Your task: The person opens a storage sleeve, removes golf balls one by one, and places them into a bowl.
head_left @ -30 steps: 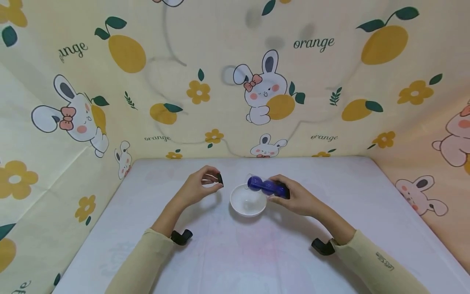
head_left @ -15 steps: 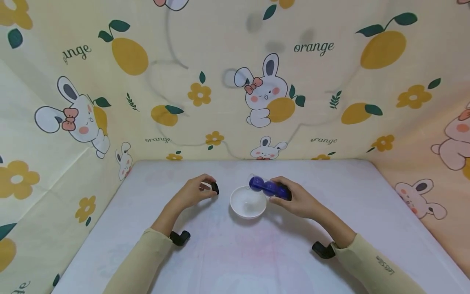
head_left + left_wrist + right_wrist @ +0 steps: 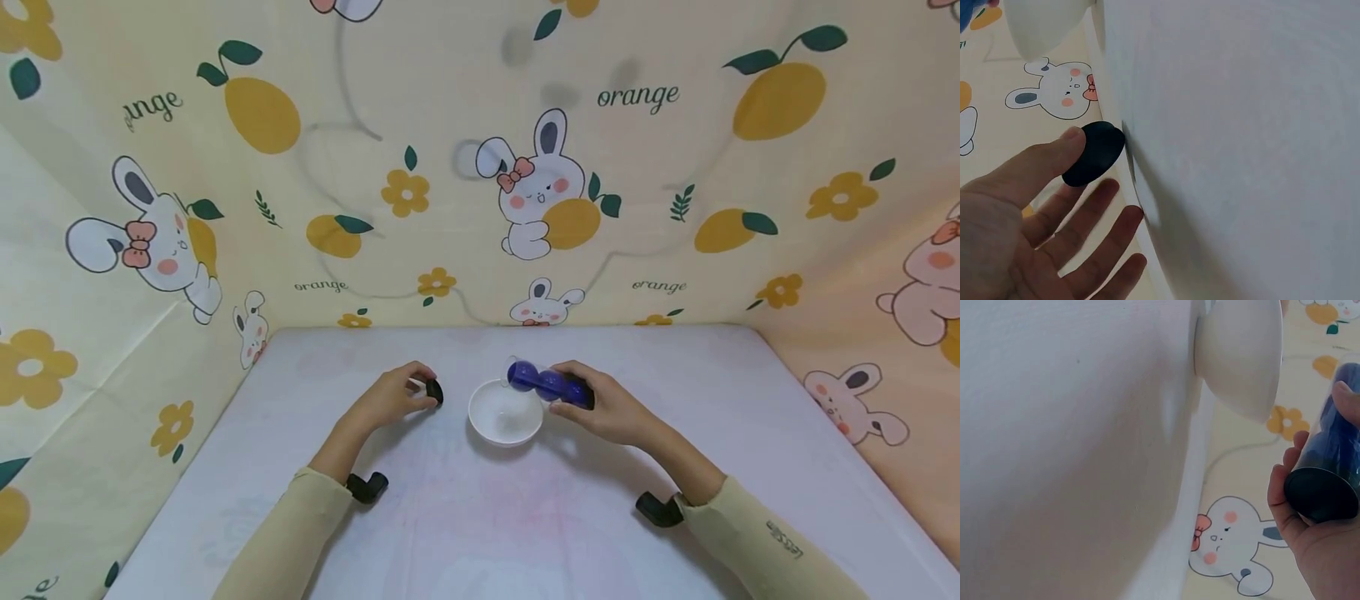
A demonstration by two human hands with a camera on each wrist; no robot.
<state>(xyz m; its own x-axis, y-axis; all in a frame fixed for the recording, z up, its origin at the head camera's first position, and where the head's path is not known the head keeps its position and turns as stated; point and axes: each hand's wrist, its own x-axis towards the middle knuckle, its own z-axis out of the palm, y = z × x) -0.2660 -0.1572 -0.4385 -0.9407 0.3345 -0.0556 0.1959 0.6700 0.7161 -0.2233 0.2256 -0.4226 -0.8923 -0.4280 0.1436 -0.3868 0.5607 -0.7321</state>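
Note:
My left hand [image 3: 388,398] pinches a round black lid [image 3: 434,392] between thumb and fingers, left of the white bowl [image 3: 506,421]. In the left wrist view the lid [image 3: 1094,154] stands on edge close against the table surface, the other fingers spread below it. My right hand [image 3: 615,410] grips a clear tube [image 3: 551,385] with several blue balls lined up inside. The tube tilts, its uncapped end over the bowl's far right rim. Its black base [image 3: 1321,494] faces the right wrist camera. The bowl's inside shows only white.
A white-covered table [image 3: 480,517] lies under both hands. Behind it hangs a cream cloth [image 3: 450,108] printed with rabbits and oranges, which also lines both sides. Black wrist mounts [image 3: 367,487] stick out from the sleeves.
My left hand has come down and slightly left with the lid, toward the table. My right hand and the tube have stayed almost still; the bowl has not moved.

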